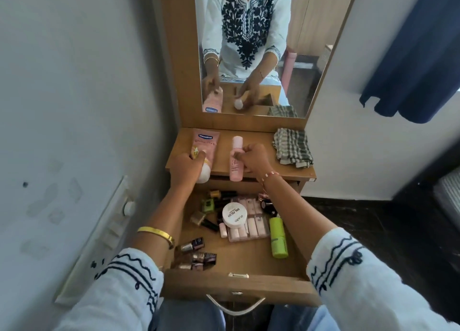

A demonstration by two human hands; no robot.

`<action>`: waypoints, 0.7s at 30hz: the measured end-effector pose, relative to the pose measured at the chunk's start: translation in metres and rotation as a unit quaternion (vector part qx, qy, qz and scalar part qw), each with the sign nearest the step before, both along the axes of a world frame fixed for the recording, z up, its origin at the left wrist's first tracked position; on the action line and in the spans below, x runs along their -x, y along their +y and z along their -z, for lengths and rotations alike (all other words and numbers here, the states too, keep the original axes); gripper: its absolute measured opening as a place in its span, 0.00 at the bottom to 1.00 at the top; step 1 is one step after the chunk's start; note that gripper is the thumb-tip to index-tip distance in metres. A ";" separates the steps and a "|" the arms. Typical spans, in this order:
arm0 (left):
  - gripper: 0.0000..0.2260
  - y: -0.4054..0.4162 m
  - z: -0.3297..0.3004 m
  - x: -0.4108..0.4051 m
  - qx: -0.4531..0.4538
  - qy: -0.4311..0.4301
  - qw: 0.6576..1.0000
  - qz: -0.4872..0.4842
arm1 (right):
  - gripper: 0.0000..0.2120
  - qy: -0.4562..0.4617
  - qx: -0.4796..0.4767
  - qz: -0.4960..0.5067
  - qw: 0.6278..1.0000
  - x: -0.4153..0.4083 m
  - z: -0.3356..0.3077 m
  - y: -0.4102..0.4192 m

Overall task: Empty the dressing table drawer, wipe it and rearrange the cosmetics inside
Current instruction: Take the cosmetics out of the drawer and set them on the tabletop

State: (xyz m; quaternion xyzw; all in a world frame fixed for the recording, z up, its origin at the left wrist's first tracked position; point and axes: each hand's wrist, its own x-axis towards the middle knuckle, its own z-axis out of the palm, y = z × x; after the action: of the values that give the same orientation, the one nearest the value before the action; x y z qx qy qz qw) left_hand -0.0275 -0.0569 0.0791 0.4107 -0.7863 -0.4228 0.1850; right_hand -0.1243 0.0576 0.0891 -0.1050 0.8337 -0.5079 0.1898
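tube gripped by left hand, bottle by right hand; both laid lengthwise on tabletop; drawer items nearer body.

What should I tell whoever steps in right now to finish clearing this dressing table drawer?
Left hand grips the pink Vaseline tube on the tabletop. Right hand holds the pink bottle beside it.
Done: those two items are out of the drawer, which is open.
Left: nail polish bottles, white jar, palette and green tube are in the drawer. Remove them, wipe with the checked cloth lying on the tabletop's right side, then rearrange.
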 end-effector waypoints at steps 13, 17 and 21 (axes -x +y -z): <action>0.20 -0.016 0.002 0.020 0.156 0.004 0.988 0.004 | 0.10 0.031 -0.021 0.010 0.999 0.011 0.009 -0.031; 0.20 -0.007 0.011 0.002 0.223 0.050 0.970 0.085 | 0.15 0.121 -0.057 -0.036 0.990 0.002 0.007 -0.017; 0.21 -0.007 0.022 -0.006 0.234 0.035 0.959 0.157 | 0.15 0.213 -0.084 -0.128 0.965 -0.012 0.021 -0.008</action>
State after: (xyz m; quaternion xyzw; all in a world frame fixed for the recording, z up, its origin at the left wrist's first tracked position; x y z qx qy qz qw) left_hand -0.0217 -0.0637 0.0570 0.2121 -0.9110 -0.2648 0.2343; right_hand -0.1126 0.0492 0.0686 -0.3001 0.8742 -0.3733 0.0797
